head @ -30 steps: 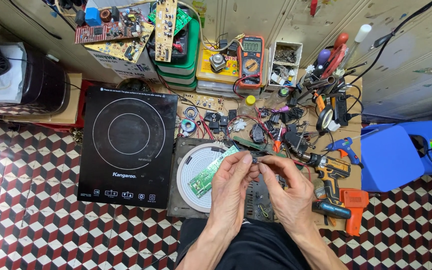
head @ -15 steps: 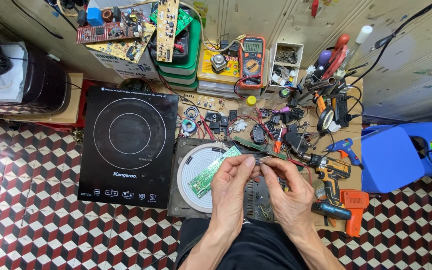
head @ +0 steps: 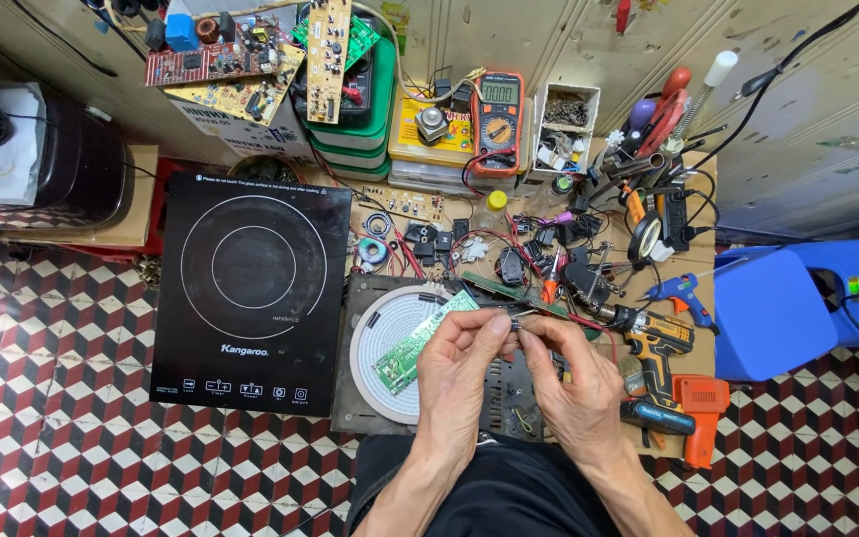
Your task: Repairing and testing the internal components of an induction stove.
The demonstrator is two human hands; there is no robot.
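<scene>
My left hand (head: 461, 373) and my right hand (head: 571, 383) meet over an opened induction cooker base (head: 365, 398) with a white round coil (head: 390, 328). Both pinch a small dark component (head: 515, 323) between their fingertips; its shape is too small to tell. A green circuit board (head: 415, 343) lies tilted across the coil, just left of my left hand. My forearms come up from the bottom edge over my dark-clothed lap.
A black induction cooktop glass (head: 251, 288) lies to the left. A yellow cordless drill (head: 653, 343), orange tool (head: 703, 408), blue glue gun (head: 683, 293), multimeter (head: 497, 114), loose parts and wires crowd the board. A blue stool (head: 797, 298) stands right on the checkered floor.
Both hands stay together over the opened base, fingertips working the small component; only slight finger shifts show.
</scene>
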